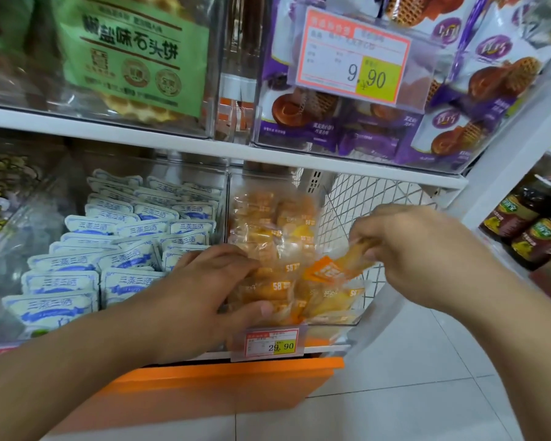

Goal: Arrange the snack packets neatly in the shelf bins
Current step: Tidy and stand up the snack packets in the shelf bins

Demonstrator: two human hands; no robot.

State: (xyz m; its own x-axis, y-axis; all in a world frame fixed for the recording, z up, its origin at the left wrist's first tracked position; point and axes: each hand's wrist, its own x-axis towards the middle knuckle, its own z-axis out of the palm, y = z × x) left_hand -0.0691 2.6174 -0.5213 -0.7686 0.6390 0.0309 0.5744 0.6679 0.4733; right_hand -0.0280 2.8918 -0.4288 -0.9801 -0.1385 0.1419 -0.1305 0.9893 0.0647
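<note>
A clear shelf bin (331, 323) on the lower shelf holds several orange snack packets (268, 218). My left hand (204, 288) grips packets at the bin's front left, fingers curled over them and thumb below. My right hand (417, 249) pinches one orange packet (337, 268) by its top edge and holds it just above the bin's right side. Left of this bin, a second clear bin (77, 173) is filled with rows of white-and-blue packets (121, 249).
A price tag (272, 343) reading 29.90 hangs on the orange bin's front. A white wire side panel (379, 195) closes the shelf's right end. Above are bins with green waffle bags (131, 55) and purple packets (363, 135). Dark bottles (528, 227) stand at far right over tiled floor.
</note>
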